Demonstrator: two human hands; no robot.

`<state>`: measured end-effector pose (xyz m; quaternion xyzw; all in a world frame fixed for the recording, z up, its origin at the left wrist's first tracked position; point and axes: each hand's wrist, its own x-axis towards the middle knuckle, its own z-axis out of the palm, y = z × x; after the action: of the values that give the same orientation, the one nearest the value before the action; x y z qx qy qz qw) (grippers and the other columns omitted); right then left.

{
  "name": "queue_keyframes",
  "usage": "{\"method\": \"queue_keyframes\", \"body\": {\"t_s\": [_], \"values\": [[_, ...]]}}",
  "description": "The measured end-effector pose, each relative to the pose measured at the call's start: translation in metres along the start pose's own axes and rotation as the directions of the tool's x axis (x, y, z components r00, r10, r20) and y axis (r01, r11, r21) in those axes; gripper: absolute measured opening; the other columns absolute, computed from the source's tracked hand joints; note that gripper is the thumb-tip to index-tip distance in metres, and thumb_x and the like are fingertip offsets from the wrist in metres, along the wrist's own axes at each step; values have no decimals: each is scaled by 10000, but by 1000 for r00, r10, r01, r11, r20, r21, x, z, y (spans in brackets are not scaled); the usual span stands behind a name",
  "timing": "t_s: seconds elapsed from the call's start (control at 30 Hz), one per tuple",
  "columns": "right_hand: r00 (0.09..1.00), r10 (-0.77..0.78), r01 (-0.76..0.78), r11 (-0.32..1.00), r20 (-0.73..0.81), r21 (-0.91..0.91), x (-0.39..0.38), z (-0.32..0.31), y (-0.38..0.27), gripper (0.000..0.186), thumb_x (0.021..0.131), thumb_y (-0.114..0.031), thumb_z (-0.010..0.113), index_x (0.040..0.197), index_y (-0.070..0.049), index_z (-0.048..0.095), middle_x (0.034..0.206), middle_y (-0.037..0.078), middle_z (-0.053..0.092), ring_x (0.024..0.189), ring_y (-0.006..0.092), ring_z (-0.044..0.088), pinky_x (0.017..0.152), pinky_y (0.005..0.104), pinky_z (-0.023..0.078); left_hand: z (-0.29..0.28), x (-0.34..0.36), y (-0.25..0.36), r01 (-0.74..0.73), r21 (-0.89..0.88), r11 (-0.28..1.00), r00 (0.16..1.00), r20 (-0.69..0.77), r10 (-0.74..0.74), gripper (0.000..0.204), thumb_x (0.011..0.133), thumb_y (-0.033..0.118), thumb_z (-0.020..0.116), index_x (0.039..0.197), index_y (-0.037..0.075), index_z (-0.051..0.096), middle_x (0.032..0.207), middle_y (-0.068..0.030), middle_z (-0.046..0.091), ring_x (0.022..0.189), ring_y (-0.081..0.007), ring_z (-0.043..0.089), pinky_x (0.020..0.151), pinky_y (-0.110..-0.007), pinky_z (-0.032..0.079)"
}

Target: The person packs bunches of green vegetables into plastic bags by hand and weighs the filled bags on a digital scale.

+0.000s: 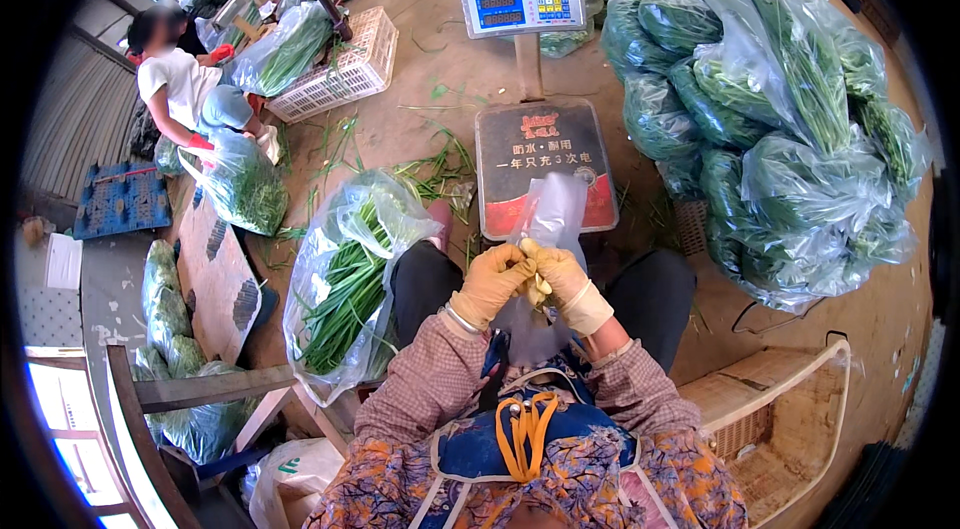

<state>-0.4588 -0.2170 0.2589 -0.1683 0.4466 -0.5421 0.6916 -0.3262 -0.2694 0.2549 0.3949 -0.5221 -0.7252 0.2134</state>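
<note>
My left hand [492, 284] and my right hand [566, 289], both in pale orange gloves, meet in front of my body. Their fingers are closed on an empty-looking clear plastic bag [548, 214], which rises over the scale's front and hangs down between my hands; exactly what is pinched at the fingertips is too small to make out. The black and red scale platform [535, 134] lies just beyond them, with its display [523, 1] on a post. Left of my knee, a large clear bag of long green stalks [345, 299] lies open at the top.
A big pile of bagged greens [760, 209] stands right, above a crate [780, 419]. A co-worker [175, 89] handles bagged greens at left, beside a white crate [335, 79] and blue pallet [120, 199]. A wooden board [200, 289] and wooden frame [215, 389] are lower left.
</note>
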Motion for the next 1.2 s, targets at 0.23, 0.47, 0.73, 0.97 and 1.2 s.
{"method": "queue_keyframes", "body": {"t_s": [0.23, 0.47, 0.73, 0.97, 1.2], "values": [[997, -71, 71, 997, 6, 43, 5, -18, 4, 407, 842, -415, 573, 591, -100, 508, 452, 17, 479, 357, 136, 452, 362, 246, 340, -22, 6, -6, -65, -291, 954, 971, -239, -7, 62, 834, 77, 566, 860, 21, 561, 721, -41, 574, 611, -101, 533, 538, -212, 420], [995, 76, -66, 987, 62, -147, 0, -3, -3, 425, 857, -423, 550, 606, -80, 540, 481, 10, 491, 424, 106, 475, 424, 234, 374, -3, 0, -10, -17, 178, 984, 995, -93, 34, 125, 820, 137, 626, 834, 22, 581, 696, -15, 573, 599, -58, 516, 511, -192, 410], [950, -306, 305, 952, -58, -37, 19, -15, 20, 193, 823, -127, 612, 690, -73, 483, 656, 1, 527, 557, 68, 460, 508, 202, 369, 2, -3, -8, 7, 160, 987, 982, -188, 23, 145, 808, 162, 634, 806, 19, 610, 657, 4, 558, 543, -53, 487, 490, -198, 392], [982, -156, 148, 986, -109, -76, 19, -11, 20, 300, 824, -164, 629, 614, -117, 419, 539, -20, 461, 439, 55, 383, 401, 204, 290, 2, -2, -14, -67, 247, 967, 996, -45, 80, 115, 828, 149, 601, 830, 35, 590, 663, -12, 572, 532, -69, 516, 470, -186, 393], [973, -175, 190, 978, -154, 91, 5, -26, -10, 316, 838, -193, 615, 591, -122, 431, 523, -15, 464, 421, 63, 410, 394, 212, 363, -31, -2, -6, -86, -154, 984, 942, -335, 30, 67, 813, 73, 580, 857, 23, 591, 706, -29, 595, 569, -84, 549, 484, -191, 417]]}}
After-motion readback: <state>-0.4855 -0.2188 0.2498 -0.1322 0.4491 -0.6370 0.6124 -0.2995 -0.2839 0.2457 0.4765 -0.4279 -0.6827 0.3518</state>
